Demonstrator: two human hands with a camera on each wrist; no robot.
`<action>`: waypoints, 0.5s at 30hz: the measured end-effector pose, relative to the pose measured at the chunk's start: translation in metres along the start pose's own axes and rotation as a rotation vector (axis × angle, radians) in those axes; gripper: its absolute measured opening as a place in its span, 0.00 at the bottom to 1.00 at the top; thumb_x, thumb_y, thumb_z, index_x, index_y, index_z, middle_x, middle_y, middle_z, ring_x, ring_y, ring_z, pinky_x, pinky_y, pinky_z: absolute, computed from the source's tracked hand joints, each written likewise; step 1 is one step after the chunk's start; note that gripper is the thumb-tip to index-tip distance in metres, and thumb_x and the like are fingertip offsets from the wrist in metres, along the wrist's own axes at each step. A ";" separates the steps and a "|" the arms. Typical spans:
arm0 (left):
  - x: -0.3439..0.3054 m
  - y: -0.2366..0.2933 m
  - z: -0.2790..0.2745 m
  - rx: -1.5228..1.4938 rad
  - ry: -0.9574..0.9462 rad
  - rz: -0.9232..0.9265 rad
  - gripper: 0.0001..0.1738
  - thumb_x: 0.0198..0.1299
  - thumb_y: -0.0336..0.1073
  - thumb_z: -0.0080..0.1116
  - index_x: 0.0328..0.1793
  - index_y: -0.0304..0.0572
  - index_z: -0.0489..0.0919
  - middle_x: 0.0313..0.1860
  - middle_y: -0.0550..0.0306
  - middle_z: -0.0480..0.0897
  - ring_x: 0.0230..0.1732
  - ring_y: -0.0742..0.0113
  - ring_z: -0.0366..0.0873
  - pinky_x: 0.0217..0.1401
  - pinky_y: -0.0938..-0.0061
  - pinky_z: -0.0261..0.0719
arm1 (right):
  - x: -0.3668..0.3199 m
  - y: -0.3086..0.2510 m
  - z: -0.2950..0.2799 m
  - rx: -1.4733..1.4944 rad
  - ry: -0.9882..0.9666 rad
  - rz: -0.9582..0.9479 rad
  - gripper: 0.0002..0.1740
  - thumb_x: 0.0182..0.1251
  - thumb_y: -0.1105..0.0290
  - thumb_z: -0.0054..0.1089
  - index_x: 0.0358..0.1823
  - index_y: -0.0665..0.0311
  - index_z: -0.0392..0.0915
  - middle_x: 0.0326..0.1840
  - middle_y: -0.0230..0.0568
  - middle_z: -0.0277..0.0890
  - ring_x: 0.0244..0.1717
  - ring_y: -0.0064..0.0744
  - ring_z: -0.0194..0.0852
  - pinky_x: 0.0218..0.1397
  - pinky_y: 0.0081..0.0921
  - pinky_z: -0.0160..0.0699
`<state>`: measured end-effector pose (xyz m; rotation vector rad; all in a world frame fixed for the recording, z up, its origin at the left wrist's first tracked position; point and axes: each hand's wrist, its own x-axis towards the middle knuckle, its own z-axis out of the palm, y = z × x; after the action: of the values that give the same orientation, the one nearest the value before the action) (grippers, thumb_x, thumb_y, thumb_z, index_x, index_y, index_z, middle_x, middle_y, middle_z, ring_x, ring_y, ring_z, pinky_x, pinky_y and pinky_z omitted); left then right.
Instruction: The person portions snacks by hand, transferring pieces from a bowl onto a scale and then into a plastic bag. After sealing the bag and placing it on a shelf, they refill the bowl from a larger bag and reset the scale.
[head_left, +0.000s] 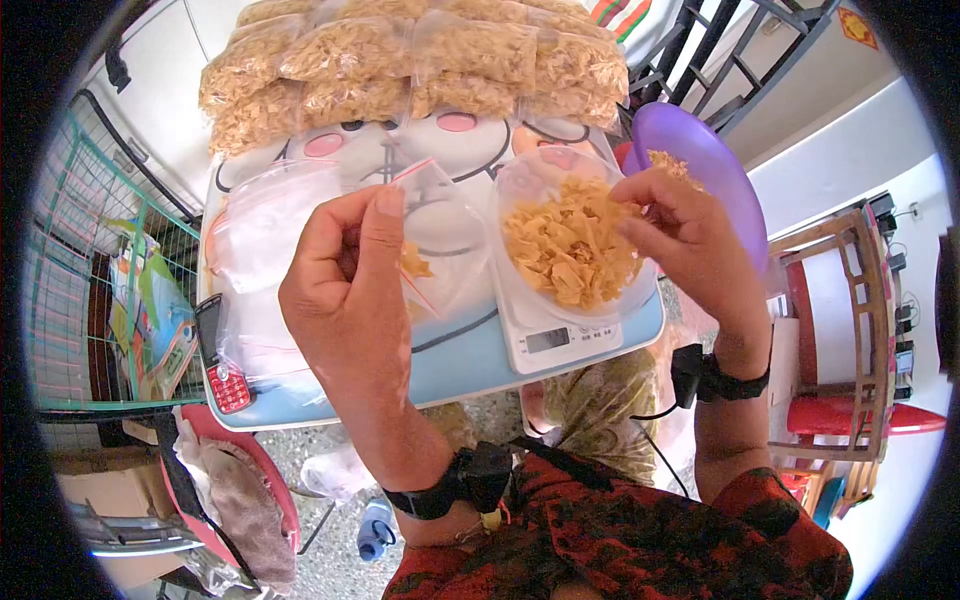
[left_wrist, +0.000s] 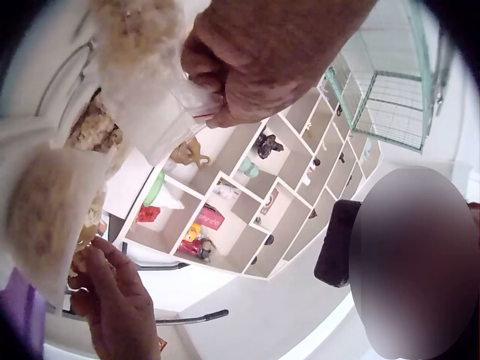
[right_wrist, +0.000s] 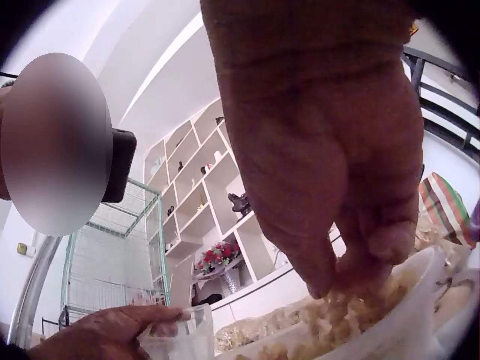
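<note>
My left hand (head_left: 350, 275) pinches a clear zip bag (head_left: 450, 250) with a red seal line by its edge. A few yellow flakes show inside the bag. My right hand (head_left: 690, 240) is at the right side of a translucent bowl (head_left: 508, 205), fingertips curled on the flakes (head_left: 565, 245) there. In the right wrist view, the thumb and fingers pinch into the flakes (right_wrist: 337, 322) just inside the rim. Under the bowl stands a white kitchen scale (head_left: 515, 350), whose small display is too blurred to read.
Filled bags of flakes (head_left: 350, 50) are stacked along the table's far side. Flat clear bags (head_left: 270, 225) lie at left, beside a red keypad phone (head_left: 228, 388). A purple basin (head_left: 725, 190) holding flakes is at right. A green wire cage (head_left: 130, 180) stands left of the table.
</note>
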<state>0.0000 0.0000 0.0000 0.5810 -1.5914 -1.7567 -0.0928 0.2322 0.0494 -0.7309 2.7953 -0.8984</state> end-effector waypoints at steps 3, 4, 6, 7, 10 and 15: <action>-0.003 -0.001 0.003 0.000 0.000 0.000 0.10 0.64 0.35 0.65 0.41 0.34 0.83 0.28 0.70 0.78 0.29 0.87 0.68 0.30 0.90 0.64 | -0.001 0.005 0.006 -0.060 0.024 -0.107 0.14 0.68 0.69 0.61 0.54 0.61 0.78 0.39 0.30 0.76 0.31 0.16 0.70 0.35 0.16 0.70; -0.003 0.001 0.003 0.018 -0.004 0.005 0.09 0.64 0.35 0.64 0.41 0.34 0.83 0.28 0.70 0.78 0.28 0.87 0.68 0.30 0.90 0.64 | -0.001 0.007 0.010 -0.040 0.054 -0.146 0.15 0.67 0.68 0.62 0.53 0.62 0.78 0.40 0.31 0.77 0.32 0.18 0.71 0.35 0.17 0.70; -0.004 0.002 0.006 0.025 -0.011 -0.002 0.09 0.64 0.35 0.64 0.41 0.34 0.83 0.28 0.70 0.78 0.28 0.87 0.68 0.30 0.90 0.64 | -0.002 0.006 0.012 -0.086 0.082 -0.201 0.17 0.65 0.66 0.65 0.54 0.62 0.77 0.43 0.32 0.77 0.36 0.21 0.73 0.37 0.19 0.71; -0.004 0.001 0.008 0.016 -0.011 -0.013 0.09 0.64 0.34 0.64 0.41 0.34 0.83 0.28 0.70 0.78 0.28 0.87 0.68 0.30 0.90 0.64 | -0.004 0.001 0.011 -0.152 0.077 -0.220 0.19 0.63 0.65 0.66 0.54 0.62 0.77 0.45 0.34 0.77 0.38 0.24 0.74 0.38 0.20 0.73; -0.004 -0.002 0.011 0.004 -0.020 -0.012 0.09 0.64 0.34 0.64 0.41 0.34 0.83 0.27 0.70 0.77 0.28 0.87 0.67 0.29 0.90 0.63 | -0.008 -0.005 0.014 -0.248 0.020 -0.254 0.25 0.58 0.62 0.70 0.56 0.62 0.76 0.50 0.38 0.76 0.45 0.33 0.76 0.44 0.26 0.76; -0.005 -0.003 0.017 -0.016 -0.035 -0.024 0.08 0.64 0.34 0.64 0.41 0.34 0.83 0.27 0.70 0.77 0.27 0.87 0.67 0.28 0.90 0.62 | -0.007 -0.004 0.022 -0.314 0.028 -0.335 0.29 0.52 0.58 0.71 0.55 0.62 0.75 0.50 0.46 0.75 0.48 0.50 0.77 0.49 0.39 0.77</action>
<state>-0.0099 0.0153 -0.0005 0.5668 -1.5991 -1.8044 -0.0791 0.2214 0.0338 -1.2693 2.9242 -0.5107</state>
